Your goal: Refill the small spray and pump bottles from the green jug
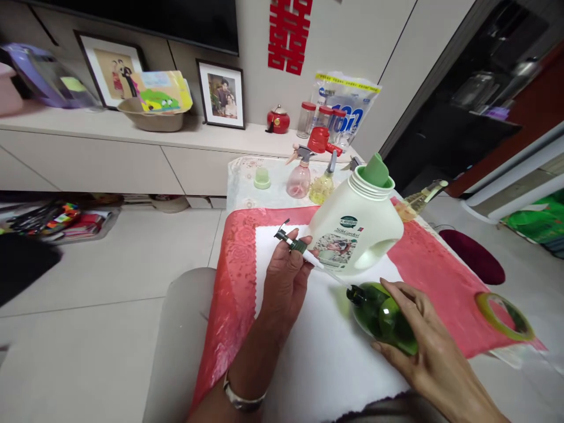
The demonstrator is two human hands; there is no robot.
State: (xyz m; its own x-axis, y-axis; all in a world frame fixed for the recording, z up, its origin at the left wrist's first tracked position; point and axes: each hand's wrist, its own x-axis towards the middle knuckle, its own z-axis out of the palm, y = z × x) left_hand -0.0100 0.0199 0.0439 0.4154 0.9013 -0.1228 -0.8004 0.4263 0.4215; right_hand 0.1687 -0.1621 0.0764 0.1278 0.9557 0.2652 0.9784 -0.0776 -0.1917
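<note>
My left hand is closed round a dark pump head with a thin white tube running out toward the green bottle. My right hand wraps round a small green bottle lying on its side on the white cloth, its open neck pointing left. Just behind both hands stands a large white detergent jug with a green spout, uncapped and tilted.
A red tablecloth lies under the white cloth. Behind the jug stand a pink spray bottle, a yellow spray bottle, another bottle and a green cap. A green tape roll lies at right. A low cabinet holds framed photos and jars.
</note>
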